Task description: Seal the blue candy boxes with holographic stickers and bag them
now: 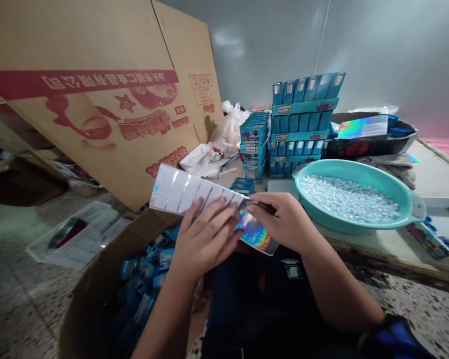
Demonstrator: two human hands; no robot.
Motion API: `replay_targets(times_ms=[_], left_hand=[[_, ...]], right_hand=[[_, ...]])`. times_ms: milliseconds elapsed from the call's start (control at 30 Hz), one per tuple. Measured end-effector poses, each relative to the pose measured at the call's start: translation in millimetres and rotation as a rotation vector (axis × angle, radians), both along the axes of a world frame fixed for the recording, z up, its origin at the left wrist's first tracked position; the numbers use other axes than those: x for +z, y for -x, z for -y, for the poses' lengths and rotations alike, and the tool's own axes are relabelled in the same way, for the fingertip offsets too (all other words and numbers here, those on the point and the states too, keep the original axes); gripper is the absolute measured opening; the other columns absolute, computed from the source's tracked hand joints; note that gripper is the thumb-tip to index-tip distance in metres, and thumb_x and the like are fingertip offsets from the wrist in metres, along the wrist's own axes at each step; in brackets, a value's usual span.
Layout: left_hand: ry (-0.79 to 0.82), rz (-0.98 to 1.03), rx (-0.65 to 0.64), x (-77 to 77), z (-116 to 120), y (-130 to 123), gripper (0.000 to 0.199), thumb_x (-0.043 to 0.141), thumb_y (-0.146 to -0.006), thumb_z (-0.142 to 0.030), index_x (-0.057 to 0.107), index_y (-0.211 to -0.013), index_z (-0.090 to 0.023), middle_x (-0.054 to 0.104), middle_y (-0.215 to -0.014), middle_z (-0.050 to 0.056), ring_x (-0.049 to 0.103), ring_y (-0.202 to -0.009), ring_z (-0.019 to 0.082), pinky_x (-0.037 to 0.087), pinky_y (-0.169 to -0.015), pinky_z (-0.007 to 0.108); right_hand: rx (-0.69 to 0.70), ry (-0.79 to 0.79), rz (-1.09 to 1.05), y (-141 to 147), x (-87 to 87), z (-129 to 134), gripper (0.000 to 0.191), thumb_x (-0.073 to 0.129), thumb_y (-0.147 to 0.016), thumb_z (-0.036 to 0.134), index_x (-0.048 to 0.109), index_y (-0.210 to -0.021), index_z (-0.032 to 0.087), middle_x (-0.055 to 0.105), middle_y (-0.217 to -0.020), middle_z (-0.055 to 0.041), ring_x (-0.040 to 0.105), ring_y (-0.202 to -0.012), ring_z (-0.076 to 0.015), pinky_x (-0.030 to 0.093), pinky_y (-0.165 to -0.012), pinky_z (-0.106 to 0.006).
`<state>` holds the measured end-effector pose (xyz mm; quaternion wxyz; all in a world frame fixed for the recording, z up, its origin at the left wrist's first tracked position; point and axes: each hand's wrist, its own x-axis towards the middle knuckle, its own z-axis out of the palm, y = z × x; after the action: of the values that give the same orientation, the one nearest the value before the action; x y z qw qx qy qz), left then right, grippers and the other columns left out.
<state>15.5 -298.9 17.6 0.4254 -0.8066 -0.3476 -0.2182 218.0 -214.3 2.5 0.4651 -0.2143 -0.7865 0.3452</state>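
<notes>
A stack of white and silvery holographic cards (172, 192) is held tilted above my lap. My left hand (211, 234) lies over its face, fingers bent across the strips and thumb near the shiny lower part. At the right end of the stack, my right hand (279, 217) pinches the edge between thumb and fingers. The shiny rainbow sheet (256, 232) hangs below the right hand. Below and left of the hands, a large cardboard box (86, 289) holds many small blue packs (145, 269).
A turquoise basin (359, 227) of pale candies stands on the table at right. Behind it are stacked blue display boxes (301, 107) and a black tray (344, 148). A big printed carton (134, 50) leans at left. On the floor lies a clear plastic bin (93, 244).
</notes>
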Motion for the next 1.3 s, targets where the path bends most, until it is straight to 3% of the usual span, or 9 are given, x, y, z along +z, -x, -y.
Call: replay_targets(times_ms=[133, 367, 533, 800, 900, 1000, 1100, 1167, 1300], left_hand=[[0.181, 0.123, -0.132, -21.5, 7, 7, 0.021, 0.078, -0.085, -0.017, 0.066, -0.102, -0.020, 0.078, -0.102, 0.004, 0.074, -0.107, 0.020, 0.051, -0.112, 0.038], [0.276, 1.084, -0.231, -65.8, -10, 7, 0.019, 0.072, -0.087, -0.012, 0.055, -0.089, -0.020, 0.073, -0.085, 0.001, 0.076, -0.086, 0.018, 0.065, -0.082, 0.034], [0.409, 1.415, -0.126, -44.4, -46, 0, 0.031, 0.079, -0.081, -0.030, 0.053, -0.094, -0.019, 0.072, -0.102, 0.007, 0.073, -0.076, 0.014, 0.062, -0.071, 0.026], [0.717, 1.568, -0.083, -10.0, -127, 10, 0.071, 0.085, -0.068, -0.027, 0.046, -0.127, -0.019, 0.072, -0.111, 0.011, 0.067, -0.068, 0.011, 0.058, -0.071, 0.026], [0.808, 1.603, -0.034, -5.5, -156, 21, 0.075, 0.086, -0.066, -0.029, 0.048, -0.130, -0.019, 0.073, -0.112, 0.013, 0.069, -0.071, 0.013, 0.058, -0.073, 0.028], [0.827, 1.595, -0.013, -2.8, -176, 30, 0.077, 0.087, -0.067, -0.030, 0.049, -0.133, -0.018, 0.074, -0.112, 0.014, 0.073, -0.080, 0.017, 0.059, -0.077, 0.029], [0.845, 1.580, -0.026, -1.2, -187, 34, 0.081, 0.087, -0.069, -0.031, 0.048, -0.138, -0.017, 0.075, -0.109, 0.014, 0.074, -0.085, 0.019, 0.059, -0.079, 0.030], [0.854, 1.554, -0.040, 0.4, -189, 33, 0.087, 0.088, -0.070, -0.032, 0.045, -0.144, -0.019, 0.074, -0.113, 0.015, 0.074, -0.087, 0.020, 0.060, -0.078, 0.031], [0.816, 1.510, -0.056, 5.8, -185, 30, 0.092, 0.086, -0.073, -0.033, 0.041, -0.153, -0.023, 0.069, -0.128, 0.018, 0.072, -0.079, 0.016, 0.060, -0.077, 0.030]], right_hand=[[-0.176, -0.009, -0.002, -4, -6.5, -11, 0.020, 0.056, -0.094, 0.022, 0.071, -0.081, 0.017, 0.067, -0.072, -0.0002, 0.054, -0.064, -0.0136, 0.036, -0.059, -0.025], [-0.815, -0.018, -0.259, -51, -25.7, -42, 0.028, 0.060, -0.091, 0.038, 0.075, -0.102, 0.017, 0.067, -0.073, -0.0022, 0.056, -0.060, -0.0159, 0.044, -0.059, -0.028], [-0.961, 0.163, -0.220, -118, -44.9, -66, 0.065, 0.066, -0.083, 0.043, 0.058, -0.142, 0.015, 0.068, -0.077, -0.0044, 0.055, -0.058, -0.0175, 0.046, -0.058, -0.032], [-1.169, 0.347, 0.485, -182, -92.3, -116, 0.052, 0.060, -0.079, 0.038, 0.070, -0.126, 0.018, 0.072, -0.112, -0.0146, 0.067, -0.096, -0.0348, 0.048, -0.078, -0.045], [-1.188, 0.364, 0.591, -196, -85.2, -132, 0.043, 0.065, -0.080, 0.038, 0.072, -0.119, 0.021, 0.073, -0.112, -0.0148, 0.068, -0.099, -0.0375, 0.048, -0.076, -0.045], [-1.241, 0.157, 0.394, -177, -56.7, -128, 0.030, 0.062, -0.087, 0.038, 0.073, -0.112, 0.024, 0.075, -0.110, -0.0126, 0.069, -0.099, -0.0348, 0.050, -0.080, -0.045], [-1.101, -0.141, 0.066, -121, -26.9, -115, 0.021, 0.059, -0.093, 0.036, 0.073, -0.100, 0.022, 0.075, -0.104, -0.0121, 0.069, -0.098, -0.0308, 0.051, -0.090, -0.044], [-0.765, -0.194, -0.036, -73, -15.9, -111, 0.017, 0.059, -0.095, 0.032, 0.072, -0.097, 0.022, 0.075, -0.096, -0.0097, 0.070, -0.092, -0.0274, 0.052, -0.089, -0.042], [-0.201, 0.156, -0.090, 8, -16.4, -125, 0.026, 0.062, -0.093, 0.035, 0.069, -0.111, 0.018, 0.073, -0.089, -0.0066, 0.069, -0.082, -0.0222, 0.053, -0.073, -0.033]])
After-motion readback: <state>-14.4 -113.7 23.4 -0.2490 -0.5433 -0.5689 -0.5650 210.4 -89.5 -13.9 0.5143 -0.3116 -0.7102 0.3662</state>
